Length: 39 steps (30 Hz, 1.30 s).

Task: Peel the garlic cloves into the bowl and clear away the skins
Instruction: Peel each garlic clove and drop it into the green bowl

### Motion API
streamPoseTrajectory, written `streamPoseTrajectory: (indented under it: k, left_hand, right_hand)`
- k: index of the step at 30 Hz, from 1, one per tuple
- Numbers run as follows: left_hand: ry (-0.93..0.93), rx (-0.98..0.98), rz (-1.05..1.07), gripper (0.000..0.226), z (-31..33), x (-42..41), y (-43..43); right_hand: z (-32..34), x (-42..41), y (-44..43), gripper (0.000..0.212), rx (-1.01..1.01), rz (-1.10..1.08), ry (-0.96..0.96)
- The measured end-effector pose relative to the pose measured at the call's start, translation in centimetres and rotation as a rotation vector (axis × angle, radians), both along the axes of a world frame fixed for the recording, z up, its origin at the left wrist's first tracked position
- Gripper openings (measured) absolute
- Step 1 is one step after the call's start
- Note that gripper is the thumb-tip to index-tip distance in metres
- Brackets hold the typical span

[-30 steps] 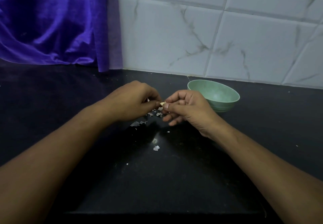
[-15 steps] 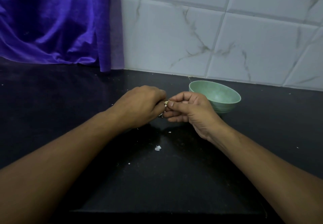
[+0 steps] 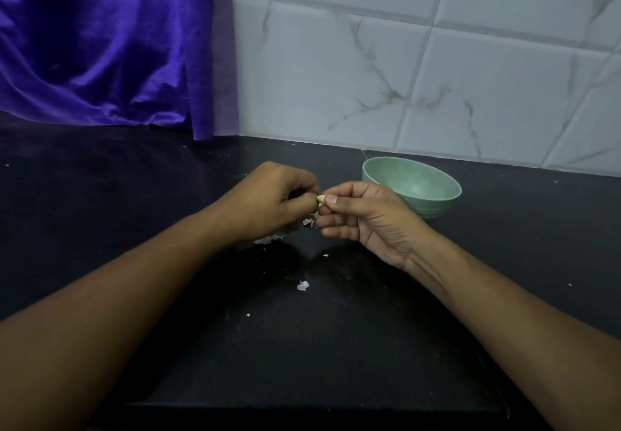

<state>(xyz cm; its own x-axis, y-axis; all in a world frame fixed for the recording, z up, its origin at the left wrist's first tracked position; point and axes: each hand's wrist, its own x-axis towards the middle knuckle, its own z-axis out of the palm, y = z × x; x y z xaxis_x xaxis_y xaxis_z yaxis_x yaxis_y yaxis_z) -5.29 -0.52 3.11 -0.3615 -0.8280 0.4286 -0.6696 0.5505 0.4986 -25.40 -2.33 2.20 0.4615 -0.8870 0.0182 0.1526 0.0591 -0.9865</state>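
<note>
A small pale garlic clove (image 3: 321,199) is pinched between the thumb and forefinger of my right hand (image 3: 364,218). My left hand (image 3: 274,200) meets it from the left, fingers curled and touching the clove's tip. Both hands hover just above the black countertop (image 3: 100,195). A green bowl (image 3: 433,175) stands behind my right hand, close to the wall; I see nothing in the part of its inside that shows. White garlic skins (image 3: 268,239) lie on the counter under my left hand, with a loose skin scrap (image 3: 302,285) nearer to me.
A purple curtain (image 3: 100,44) hangs at the back left down to the counter. A white marbled tile wall (image 3: 437,77) runs behind the bowl. Tiny white flecks dot the counter. The counter's front edge (image 3: 302,407) lies near me.
My left hand slid right and closed in on the clove, covering most of the skins on the counter. My right hand stayed by the bowl with the clove in it.
</note>
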Motion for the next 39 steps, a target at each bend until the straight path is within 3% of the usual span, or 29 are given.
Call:
streamPoseTrajectory:
  k: [7, 11, 16, 24, 33, 39]
  left_hand:
    - [0.334, 0.342, -0.028, 0.015, 0.3, 0.8, -0.4]
    - [0.339, 0.339, -0.017, 0.020, 0.3, 0.9, -0.4]
    - [0.397, 0.350, -0.016, 0.043, 0.4, 0.7, -0.2]
    - [0.377, 0.358, 0.004, 0.018, 0.5, 0.8, -0.5]
    - [-0.051, -0.015, 0.074, 0.013, 0.3, 0.8, -0.6]
    - [-0.300, -0.083, 0.116, 0.018, 0.3, 0.4, -0.3]
  right_hand:
    - [0.2, 0.3, -0.2, 0.008, -0.074, -0.017, -0.039]
    - [0.0, 0.2, -0.5, 0.013, -0.163, -0.061, -0.002]
    - [-0.3, 0.1, -0.7, 0.018, -0.270, -0.111, 0.053]
    - [-0.3, 0.1, -0.5, 0.015, -0.315, -0.147, 0.118]
    - [-0.6, 0.3, -0.4, 0.010, -0.255, -0.161, 0.139]
    - [-0.7, 0.7, -0.3, 0.005, -0.237, -0.186, 0.140]
